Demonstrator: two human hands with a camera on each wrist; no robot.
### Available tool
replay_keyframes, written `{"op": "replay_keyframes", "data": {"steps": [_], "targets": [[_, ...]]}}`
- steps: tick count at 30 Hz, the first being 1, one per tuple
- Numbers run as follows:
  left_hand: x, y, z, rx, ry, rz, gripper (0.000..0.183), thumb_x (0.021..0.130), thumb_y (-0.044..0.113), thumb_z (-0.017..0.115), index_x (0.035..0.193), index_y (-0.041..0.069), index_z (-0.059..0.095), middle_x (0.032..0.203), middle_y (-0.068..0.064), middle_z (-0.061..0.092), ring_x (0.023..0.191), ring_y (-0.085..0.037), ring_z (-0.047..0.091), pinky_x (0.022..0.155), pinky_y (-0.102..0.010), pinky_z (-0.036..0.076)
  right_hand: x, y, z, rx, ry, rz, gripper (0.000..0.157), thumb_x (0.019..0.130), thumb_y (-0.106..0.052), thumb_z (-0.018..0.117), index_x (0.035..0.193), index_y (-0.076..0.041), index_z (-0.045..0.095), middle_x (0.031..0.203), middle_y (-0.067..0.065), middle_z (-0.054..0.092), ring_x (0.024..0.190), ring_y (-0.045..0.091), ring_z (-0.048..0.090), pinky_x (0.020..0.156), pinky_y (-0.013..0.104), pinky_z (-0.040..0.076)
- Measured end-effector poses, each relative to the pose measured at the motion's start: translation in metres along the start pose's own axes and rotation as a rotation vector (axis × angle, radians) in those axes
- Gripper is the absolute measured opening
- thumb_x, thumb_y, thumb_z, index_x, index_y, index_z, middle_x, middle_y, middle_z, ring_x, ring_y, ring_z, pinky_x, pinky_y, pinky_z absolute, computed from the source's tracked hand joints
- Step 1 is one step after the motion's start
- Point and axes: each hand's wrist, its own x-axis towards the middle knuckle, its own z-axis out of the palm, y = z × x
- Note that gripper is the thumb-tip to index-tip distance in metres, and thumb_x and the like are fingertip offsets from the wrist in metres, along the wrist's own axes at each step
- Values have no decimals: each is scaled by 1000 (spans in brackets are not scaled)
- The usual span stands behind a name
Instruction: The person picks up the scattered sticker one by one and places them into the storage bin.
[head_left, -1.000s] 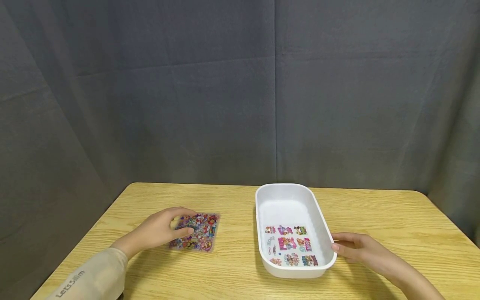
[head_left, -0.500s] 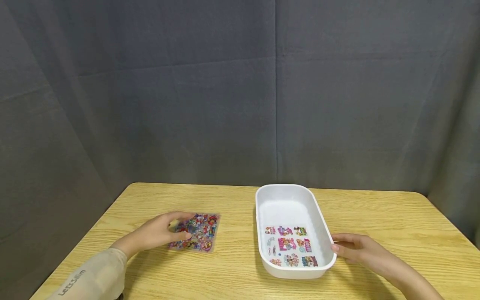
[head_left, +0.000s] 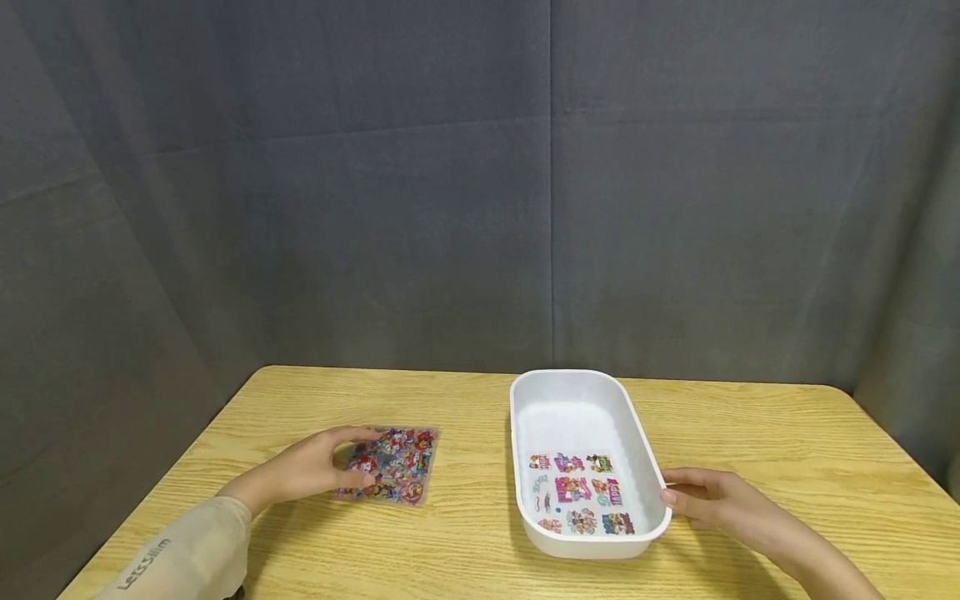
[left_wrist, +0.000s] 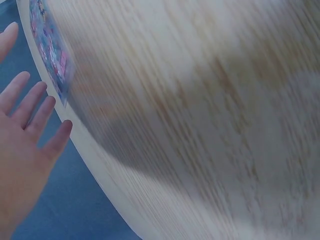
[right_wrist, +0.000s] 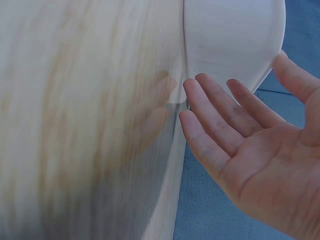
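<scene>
My left hand (head_left: 311, 468) is over the left edge of a sheet of colourful cartoon stickers (head_left: 408, 462) on the table. Its thumb and fingers are spread apart, and in the left wrist view the hand (left_wrist: 30, 130) appears apart from the sticker sheet (left_wrist: 50, 50). A white plastic tray (head_left: 647, 467) stands right of centre, with a clear sticker sheet (head_left: 573, 490) lying in its near half. At the tray's right side is my right hand (head_left: 723, 504), thumb against the rim. The right wrist view shows its fingers extended beside the tray wall (right_wrist: 230, 40).
Everything stands on a light wood-grain table (head_left: 465, 533) with rounded far corners. Behind it and along the left hangs a dark grey curtain (head_left: 420, 208). Bare wood lies between the left sticker sheet and the tray.
My left hand has drawn back slightly to the left, showing more of the sticker sheet. The right hand and the tray have hardly moved.
</scene>
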Motion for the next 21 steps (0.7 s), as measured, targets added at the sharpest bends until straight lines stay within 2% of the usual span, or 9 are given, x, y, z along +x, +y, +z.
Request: {"op": "replay_keyframes", "data": {"steps": [6, 11, 15, 21], "targets": [[-1, -3, -1, -53, -56, 14, 72, 89, 34, 76, 145, 1, 46, 152, -27, 34, 141, -50, 25, 107, -69, 25, 0, -1, 0, 5, -11, 10, 59, 100, -25, 60, 136, 19, 45, 127, 28, 60, 115, 38, 59, 84, 48, 55], [-1, -6, -1, -72, -92, 14, 76, 88, 32, 77, 147, -1, 42, 154, -31, 27, 141, -53, 21, 106, -70, 26, 1, -1, 0, 13, -14, 4, 58, 100, -25, 60, 135, 20, 45, 125, 28, 61, 114, 38, 60, 85, 47, 56], [-1, -10, 0, -67, -107, 17, 80, 86, 29, 79, 148, -2, 39, 155, -32, 23, 142, -54, 18, 107, -69, 24, 2, 0, -1, 19, -18, 4, 59, 100, -24, 60, 135, 21, 44, 125, 29, 61, 113, 39, 60, 85, 46, 56], [-1, -14, 0, -21, -110, 18, 84, 84, 29, 82, 149, 0, 39, 155, -32, 25, 141, -54, 19, 106, -71, 25, 2, 1, -1, 29, -23, 5, 59, 100, -24, 60, 135, 21, 44, 125, 29, 61, 112, 38, 61, 85, 47, 56]]}}
